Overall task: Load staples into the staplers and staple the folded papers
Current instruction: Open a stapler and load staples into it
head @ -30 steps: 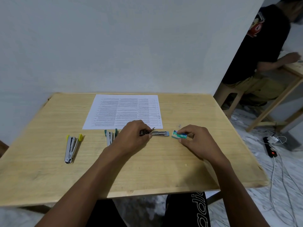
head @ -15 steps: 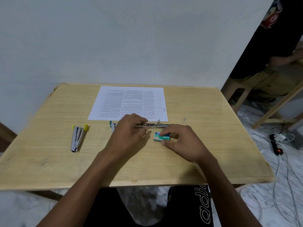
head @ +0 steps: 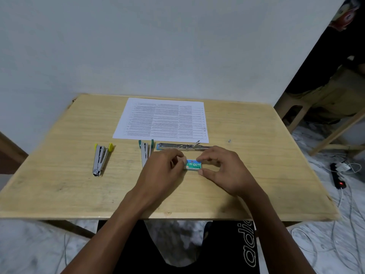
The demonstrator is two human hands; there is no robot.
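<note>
Nearest, both forearms reach over the front edge of the wooden table (head: pixel 59 186) toward the staple box (head: pixel 194 165), a small green and blue carton lying near the table's middle. The left hand (head: pixel 162 172) has its fingers curled, their tips pinching the box's left end. The right hand (head: pixel 224 171) pinches the right end between thumb and bent forefinger, the other fingers loosely curled above it. Whether the box sits on the wood or is lifted slightly I cannot tell.

Just beyond the box lies the open stapler (head: pixel 182 146), swung out flat and long. Left of the box and partly behind the left hand is the green stapler (head: pixel 146 152); well to the left of the box is the yellow stapler (head: pixel 101 160), and both of these are splayed open. Farther back from the box is the printed paper (head: pixel 164 120), flat near the wall. Far right of the box, on the floor, is a power strip (head: pixel 338 178) with a red light.
</note>
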